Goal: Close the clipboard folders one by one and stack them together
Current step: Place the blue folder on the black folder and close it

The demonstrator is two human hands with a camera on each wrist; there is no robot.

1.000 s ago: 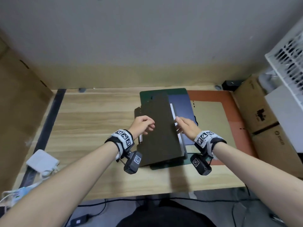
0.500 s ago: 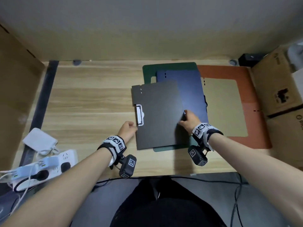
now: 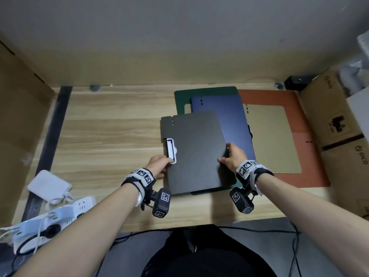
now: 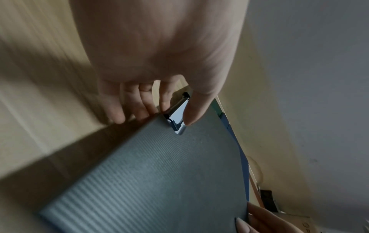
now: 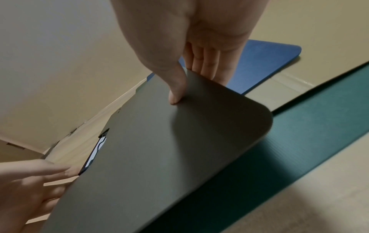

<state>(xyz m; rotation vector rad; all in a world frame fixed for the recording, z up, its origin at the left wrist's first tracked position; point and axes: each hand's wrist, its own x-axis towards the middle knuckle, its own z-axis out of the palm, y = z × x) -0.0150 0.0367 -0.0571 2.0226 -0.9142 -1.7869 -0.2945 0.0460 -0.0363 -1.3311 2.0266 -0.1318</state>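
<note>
Since the earlier frame, the left hand (image 3: 159, 164) has moved up to the clip (image 3: 171, 150), thumb on top, fingers curled under the black folder's (image 3: 195, 152) edge. Right hand (image 3: 231, 158) pinches its opposite edge, thumb above, fingers beneath. It lies closed over the blue folder (image 3: 229, 120) and green folder (image 3: 203, 94).

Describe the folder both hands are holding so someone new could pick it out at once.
On the wooden desk, look at the pile of overlapping folders right of centre. The black folder lies closed on top, nearest the person, gripped by the left hand and right hand. It alone is black, with a white clip on its left edge.
</note>
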